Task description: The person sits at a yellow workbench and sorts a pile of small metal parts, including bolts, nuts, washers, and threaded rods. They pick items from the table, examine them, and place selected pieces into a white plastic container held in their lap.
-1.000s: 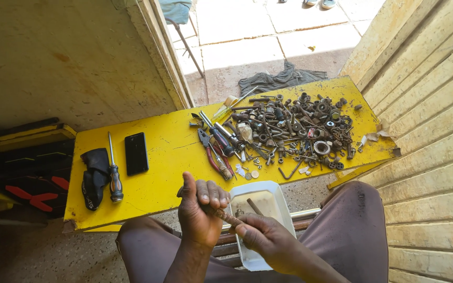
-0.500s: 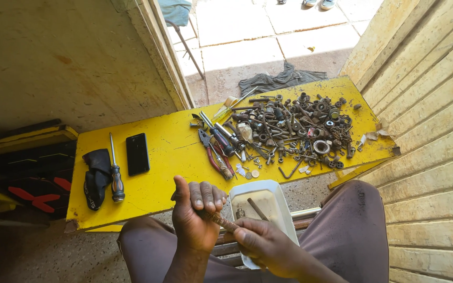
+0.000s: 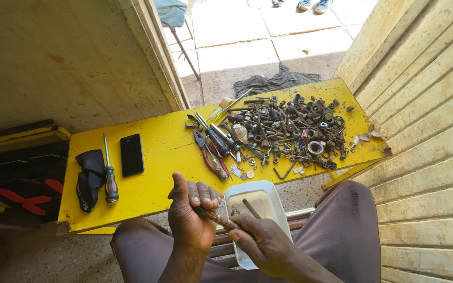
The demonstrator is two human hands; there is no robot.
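A rusty threaded bolt (image 3: 217,217) is held low in the view, over the lap and just in front of the near edge of the yellow board (image 3: 158,173); it is wrapped by the left hand (image 3: 191,217), whose fingers (image 3: 201,195) are curled together over the shaft with the thumb raised beside them; its other end is pinched by the right hand (image 3: 263,243), whose fingertips are closed on the thread; both hands are thus clamped on the same bolt, which lies roughly level and slightly tilted down to the right. A white rectangular tray (image 3: 268,202) is seen directly behind and under the right hand, resting across the thighs, with a dark rod and a small piece lying in it. On the board, a heap of nuts, bolts and washers (image 3: 289,131) is spread over the right half; red-handled pliers (image 3: 211,157) and other tools are laid just left of the heap; a black phone (image 3: 131,154) is placed face up near the left part, with a screwdriver (image 3: 109,173) just beside it and a black glove (image 3: 89,178) touching the screwdriver on its far side. A dark rag (image 3: 276,83) is lying on the paved floor beyond the board; a wooden slatted wall (image 3: 431,147) is seen on the right.
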